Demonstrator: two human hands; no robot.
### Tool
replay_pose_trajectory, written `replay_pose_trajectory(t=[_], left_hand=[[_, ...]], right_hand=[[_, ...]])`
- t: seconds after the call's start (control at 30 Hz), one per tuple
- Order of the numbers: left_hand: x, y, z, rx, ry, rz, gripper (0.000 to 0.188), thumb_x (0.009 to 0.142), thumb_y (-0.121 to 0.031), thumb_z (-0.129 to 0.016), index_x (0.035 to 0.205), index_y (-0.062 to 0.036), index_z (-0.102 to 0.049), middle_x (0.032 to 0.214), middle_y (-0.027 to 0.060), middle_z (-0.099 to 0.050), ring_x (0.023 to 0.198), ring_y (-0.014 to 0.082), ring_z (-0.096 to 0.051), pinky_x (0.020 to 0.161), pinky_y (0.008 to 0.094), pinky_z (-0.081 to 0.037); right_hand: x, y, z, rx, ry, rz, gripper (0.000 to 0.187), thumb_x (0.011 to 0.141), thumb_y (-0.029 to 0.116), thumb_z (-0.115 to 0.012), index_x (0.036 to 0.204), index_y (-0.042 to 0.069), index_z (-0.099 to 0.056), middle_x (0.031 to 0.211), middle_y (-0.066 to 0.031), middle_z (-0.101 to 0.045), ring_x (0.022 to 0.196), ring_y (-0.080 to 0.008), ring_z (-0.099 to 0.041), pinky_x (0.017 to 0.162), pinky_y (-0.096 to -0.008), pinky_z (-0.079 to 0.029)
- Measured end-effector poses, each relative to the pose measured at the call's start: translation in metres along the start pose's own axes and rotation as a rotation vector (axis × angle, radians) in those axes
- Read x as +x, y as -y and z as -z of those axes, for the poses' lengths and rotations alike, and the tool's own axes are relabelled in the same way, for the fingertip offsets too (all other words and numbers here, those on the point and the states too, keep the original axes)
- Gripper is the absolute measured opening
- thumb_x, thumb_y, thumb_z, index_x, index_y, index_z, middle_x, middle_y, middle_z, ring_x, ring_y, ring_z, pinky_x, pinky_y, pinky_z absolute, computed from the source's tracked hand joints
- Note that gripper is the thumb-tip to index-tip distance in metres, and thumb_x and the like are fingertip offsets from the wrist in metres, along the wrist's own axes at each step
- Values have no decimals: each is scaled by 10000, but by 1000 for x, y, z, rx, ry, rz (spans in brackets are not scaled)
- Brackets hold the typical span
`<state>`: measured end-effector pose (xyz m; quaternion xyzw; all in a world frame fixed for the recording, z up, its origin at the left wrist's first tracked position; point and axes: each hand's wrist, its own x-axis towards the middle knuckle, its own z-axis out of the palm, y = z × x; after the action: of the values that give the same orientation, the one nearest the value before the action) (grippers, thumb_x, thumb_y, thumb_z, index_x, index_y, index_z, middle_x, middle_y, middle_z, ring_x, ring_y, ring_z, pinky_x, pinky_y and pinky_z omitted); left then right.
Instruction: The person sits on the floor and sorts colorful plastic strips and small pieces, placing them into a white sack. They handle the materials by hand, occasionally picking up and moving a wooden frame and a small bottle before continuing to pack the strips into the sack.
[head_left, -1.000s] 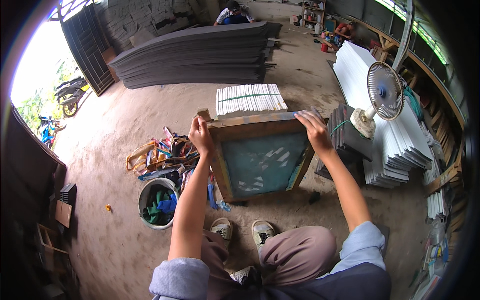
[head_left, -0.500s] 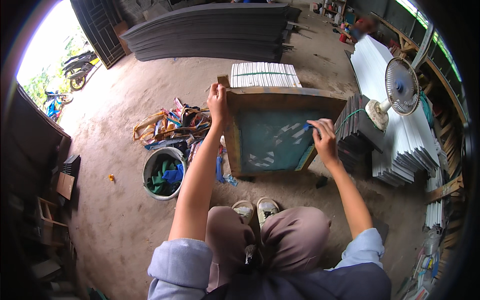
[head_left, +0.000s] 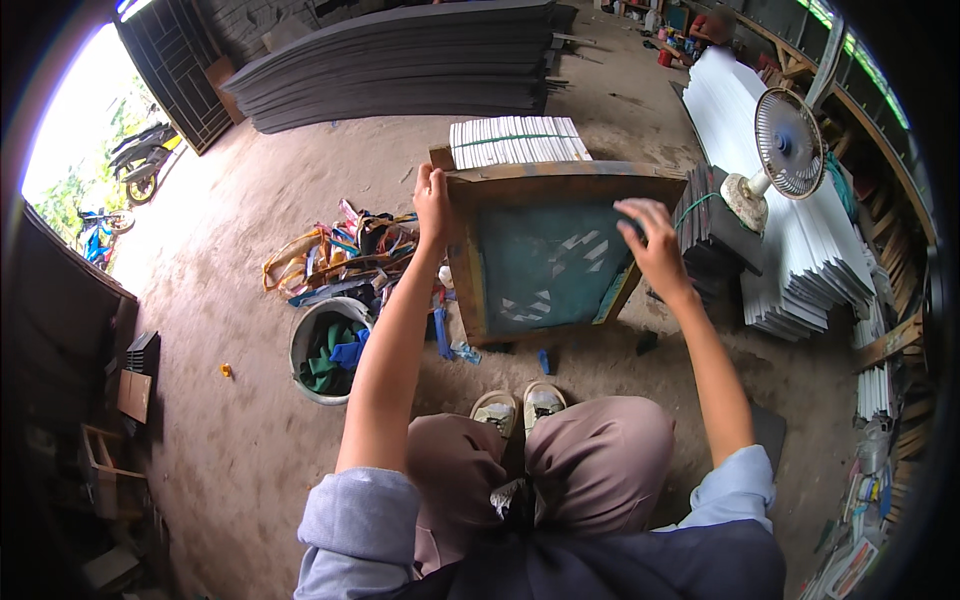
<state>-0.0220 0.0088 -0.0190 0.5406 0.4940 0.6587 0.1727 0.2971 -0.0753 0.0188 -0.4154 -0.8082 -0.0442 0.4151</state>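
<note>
A wooden screen-printing frame point(head_left: 565, 172) with dark green mesh point(head_left: 530, 260) stands tilted in front of me. Pale, slanted clear patches show in its mesh. My left hand point(head_left: 433, 205) is closed around the frame's upper left corner. Over the right side of the mesh hovers my right hand point(head_left: 655, 245), its fingers apart and apparently holding nothing. A small blue scrap point(head_left: 543, 360) lies on the floor just below the frame, near my shoes point(head_left: 543, 403).
Left of the frame are a heap of coloured scraps point(head_left: 345, 250) and a bucket point(head_left: 300, 372) with green and blue cloths. A strapped white stack point(head_left: 515, 140) sits behind the frame. To the right stand dark stacked sheets point(head_left: 712, 225), a fan point(head_left: 785, 145) and white sheets point(head_left: 805, 260).
The blue scrap that was in my right hand is now on the floor below the frame. My right fingers have opened. My left hand keeps its hold on the frame.
</note>
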Motion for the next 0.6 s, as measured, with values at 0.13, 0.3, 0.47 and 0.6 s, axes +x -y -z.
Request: replay_pose_trajectory(t=[0.13, 0.3, 0.47, 0.6], left_hand=[[13, 23, -15, -3, -197, -189, 283, 871, -249, -398, 849, 21, -481, 675, 155, -469, 621, 221, -432, 614, 354, -383], [44, 44, -29, 1, -56, -36, 324, 852, -250, -394, 795, 47, -511, 666, 213, -505, 600, 266, -473, 595, 379, -379], [83, 75, -53, 131, -104, 125, 390, 832, -278, -392, 733, 79, -514, 655, 256, -511, 600, 340, -487, 593, 404, -374], [106, 102, -65, 173, -85, 242, 415, 824, -299, -385, 718, 89, -489, 634, 262, -486, 578, 305, -459, 588, 420, -360]], right_hand=[[60, -22, -20, -76, -92, 58, 274, 857, 227, -546, 1054, 39, -571, 1028, -111, -576, 1016, -273, -513, 891, -373, -401], [100, -71, -84, -332, 137, 3, 354, 905, 360, -443, 1054, 64, -568, 1026, -115, -585, 998, -285, -528, 888, -381, -371], [133, -121, -152, -405, -21, 24, 365, 878, 409, -476, 913, 78, -626, 891, -56, -631, 863, -224, -572, 791, -384, -384], [149, -143, -186, -420, -80, -15, 394, 867, 436, -484, 836, 77, -643, 795, -60, -641, 777, -230, -598, 775, -381, -401]])
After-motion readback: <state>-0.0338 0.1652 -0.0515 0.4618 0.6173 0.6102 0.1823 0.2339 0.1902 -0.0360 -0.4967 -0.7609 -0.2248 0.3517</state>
